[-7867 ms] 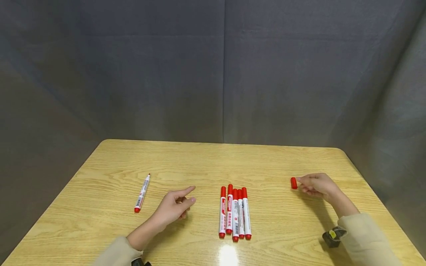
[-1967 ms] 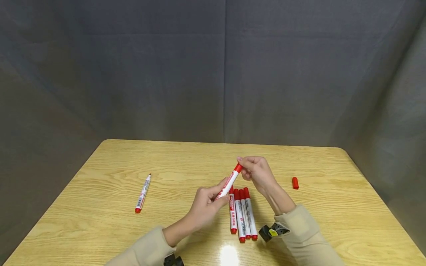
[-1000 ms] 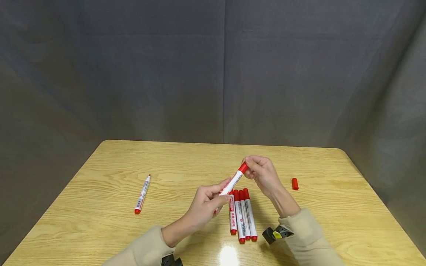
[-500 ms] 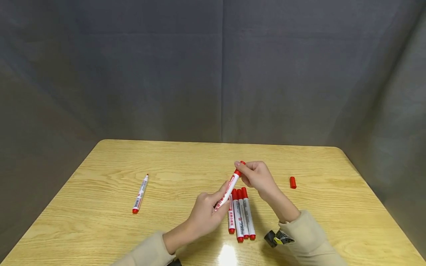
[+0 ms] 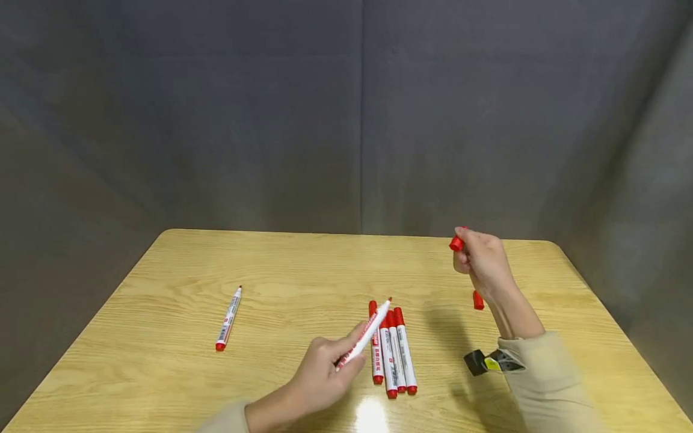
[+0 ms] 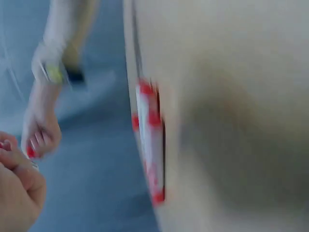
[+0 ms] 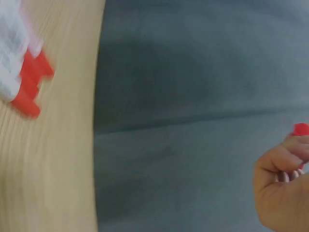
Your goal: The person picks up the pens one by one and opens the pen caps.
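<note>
My left hand grips an uncapped red marker by its barrel, its tip pointing up and to the right. Up and to the right, my right hand pinches a red marker cap between thumb and fingers, well apart from the marker. Behind the held marker, several capped red markers lie side by side on the table. In the right wrist view, the red cap shows at the right edge, partly hidden by the fingers. The left wrist view is blurred.
An uncapped red marker lies on the left of the wooden table. Another red cap rests on the right side, just below my right hand. A grey curtain hangs behind the table's far edge.
My right hand has pulled the cap off the marker and moved up and to the right with it. My left hand has moved slightly down and left, with the marker's tip now bare.
</note>
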`<move>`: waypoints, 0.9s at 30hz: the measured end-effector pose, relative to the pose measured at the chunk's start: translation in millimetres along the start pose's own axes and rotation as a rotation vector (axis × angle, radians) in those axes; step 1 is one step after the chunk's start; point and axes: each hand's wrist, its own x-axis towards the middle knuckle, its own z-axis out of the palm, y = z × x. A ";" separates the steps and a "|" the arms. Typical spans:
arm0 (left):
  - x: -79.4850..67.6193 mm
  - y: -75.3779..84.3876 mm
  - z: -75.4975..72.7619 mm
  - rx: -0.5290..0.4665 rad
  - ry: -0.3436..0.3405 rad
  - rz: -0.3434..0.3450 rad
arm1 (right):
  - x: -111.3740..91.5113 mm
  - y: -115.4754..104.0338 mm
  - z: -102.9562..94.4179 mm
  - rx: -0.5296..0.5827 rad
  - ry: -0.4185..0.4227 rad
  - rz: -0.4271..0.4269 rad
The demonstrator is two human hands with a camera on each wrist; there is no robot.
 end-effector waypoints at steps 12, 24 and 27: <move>-0.5 -6.4 -14.4 -0.005 0.114 -0.054 | -10.6 4.1 -19.5 -0.338 -0.186 0.115; -5.7 -23.5 -19.0 0.045 0.183 0.007 | -16.1 22.4 -42.0 -0.407 -0.223 0.141; -7.3 -29.2 -24.4 0.057 0.194 0.029 | -17.5 24.1 -45.7 -0.411 -0.216 0.151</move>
